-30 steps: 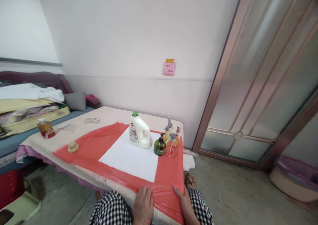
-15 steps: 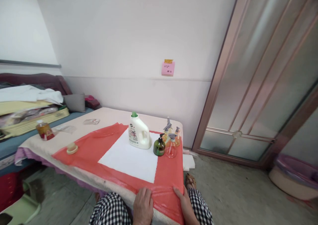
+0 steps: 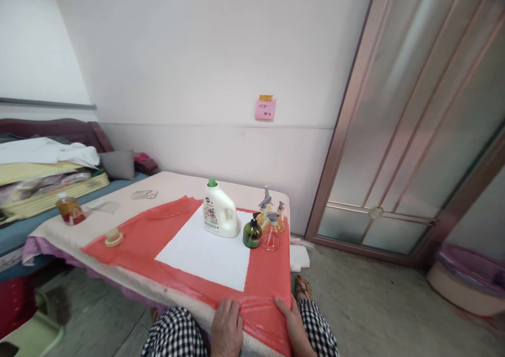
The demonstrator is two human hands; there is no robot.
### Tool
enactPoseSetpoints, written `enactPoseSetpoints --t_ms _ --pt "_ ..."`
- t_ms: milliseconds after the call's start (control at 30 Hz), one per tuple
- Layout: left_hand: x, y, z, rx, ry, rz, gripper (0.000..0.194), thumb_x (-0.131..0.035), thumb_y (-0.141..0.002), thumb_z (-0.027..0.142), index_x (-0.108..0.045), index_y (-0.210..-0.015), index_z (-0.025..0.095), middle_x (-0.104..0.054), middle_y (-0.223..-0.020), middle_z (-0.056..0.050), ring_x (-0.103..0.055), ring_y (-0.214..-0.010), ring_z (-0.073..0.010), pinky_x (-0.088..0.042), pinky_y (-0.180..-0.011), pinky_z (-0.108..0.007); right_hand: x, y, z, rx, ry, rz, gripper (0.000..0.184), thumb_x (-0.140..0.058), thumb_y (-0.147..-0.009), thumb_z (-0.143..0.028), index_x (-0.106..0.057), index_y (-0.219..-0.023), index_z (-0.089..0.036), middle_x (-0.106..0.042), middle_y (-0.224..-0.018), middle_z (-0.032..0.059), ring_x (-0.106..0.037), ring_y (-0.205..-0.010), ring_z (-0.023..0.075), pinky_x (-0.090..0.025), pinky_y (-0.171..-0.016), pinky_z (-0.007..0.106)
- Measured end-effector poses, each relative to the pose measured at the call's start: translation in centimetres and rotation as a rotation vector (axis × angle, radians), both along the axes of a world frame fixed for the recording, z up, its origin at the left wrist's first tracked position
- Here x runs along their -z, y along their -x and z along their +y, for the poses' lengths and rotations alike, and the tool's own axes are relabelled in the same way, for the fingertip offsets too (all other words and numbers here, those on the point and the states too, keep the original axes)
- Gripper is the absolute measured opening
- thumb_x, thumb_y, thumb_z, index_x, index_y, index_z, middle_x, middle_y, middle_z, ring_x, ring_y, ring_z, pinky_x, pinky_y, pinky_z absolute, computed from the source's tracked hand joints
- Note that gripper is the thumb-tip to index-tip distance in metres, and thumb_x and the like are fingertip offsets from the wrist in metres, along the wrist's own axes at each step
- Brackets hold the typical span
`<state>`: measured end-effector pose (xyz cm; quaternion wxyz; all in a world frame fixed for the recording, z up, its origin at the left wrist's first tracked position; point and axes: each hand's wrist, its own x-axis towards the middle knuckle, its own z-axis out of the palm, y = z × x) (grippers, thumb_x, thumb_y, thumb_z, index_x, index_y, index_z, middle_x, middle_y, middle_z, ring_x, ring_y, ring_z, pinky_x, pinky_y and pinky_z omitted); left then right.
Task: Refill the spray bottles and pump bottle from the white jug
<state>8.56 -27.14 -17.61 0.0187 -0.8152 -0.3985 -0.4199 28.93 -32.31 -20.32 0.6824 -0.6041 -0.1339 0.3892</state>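
Note:
Both of my hands rest on the near edge of a red plastic sheet [image 3: 268, 278] spread over the table. My left hand [image 3: 226, 325] lies flat on it with fingers together. My right hand [image 3: 290, 323] presses the sheet's hanging corner, fingers stretched out. A white paper sheet [image 3: 205, 254] lies in the middle of the red one. Behind it stand a white detergent jug [image 3: 219, 216] with a green cap, a dark green pump bottle [image 3: 252, 232], a clear spray bottle [image 3: 271, 234] and other small spray bottles [image 3: 272, 207].
A beige cloth [image 3: 169, 186] covers the table. On its left are a small round lid [image 3: 113, 237], a jar [image 3: 68, 210] and clear packets [image 3: 144, 194]. A bed with folded bedding [image 3: 43, 173] stands left, a sliding door [image 3: 414, 152] right, a basin [image 3: 465, 283] on the floor.
Only the view has shifted slightly; both hands stay on the red sheet's near edge.

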Motion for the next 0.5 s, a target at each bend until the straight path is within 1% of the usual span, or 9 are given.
enactPoseSetpoints --t_ms 100,267,400,500 --pt "-0.1 0.02 -0.02 0.003 0.003 -0.003 0.023 -0.045 -0.085 0.003 -0.056 -0.081 0.023 -0.056 -0.075 0.0 -0.056 -0.073 -0.0169 -0.044 -0.07 -0.028 0.11 0.02 0.03 0.002 -0.003 -0.007 0.075 -0.08 -0.05 -0.056 -0.06 -0.112 -0.02 -0.073 -0.101 0.0073 -0.063 -0.108 0.0361 -0.049 -0.097 0.048" --pt "-0.13 -0.02 -0.06 -0.001 -0.003 -0.004 0.022 -0.045 -0.085 0.003 -0.055 -0.08 0.022 -0.056 -0.075 0.0 -0.056 -0.073 -0.0165 -0.044 -0.07 -0.028 0.14 0.04 -0.01 0.006 -0.003 -0.033 0.074 -0.079 -0.051 -0.056 -0.06 -0.113 -0.019 -0.072 -0.104 0.0085 -0.064 -0.106 0.0355 -0.048 -0.098 0.048" --pt "0.01 -0.08 -0.04 -0.013 -0.011 -0.002 0.023 -0.045 -0.084 0.002 -0.055 -0.08 0.022 -0.056 -0.075 0.0 -0.056 -0.073 -0.0166 -0.044 -0.07 -0.028 0.15 0.0 -0.04 0.017 -0.003 -0.069 0.071 -0.077 -0.056 -0.054 -0.059 -0.115 -0.018 -0.071 -0.108 0.0092 -0.063 -0.106 0.0343 -0.046 -0.1 0.047" --pt "0.12 -0.12 0.0 -0.013 -0.018 -0.012 0.023 -0.044 -0.085 0.003 -0.055 -0.079 0.022 -0.055 -0.074 0.0 -0.056 -0.073 -0.0167 -0.044 -0.07 -0.029 0.27 -0.04 -0.02 0.024 -0.012 -0.094 0.068 -0.077 -0.057 -0.053 -0.061 -0.113 -0.019 -0.071 -0.107 0.0086 -0.062 -0.108 0.035 -0.043 -0.103 0.049"
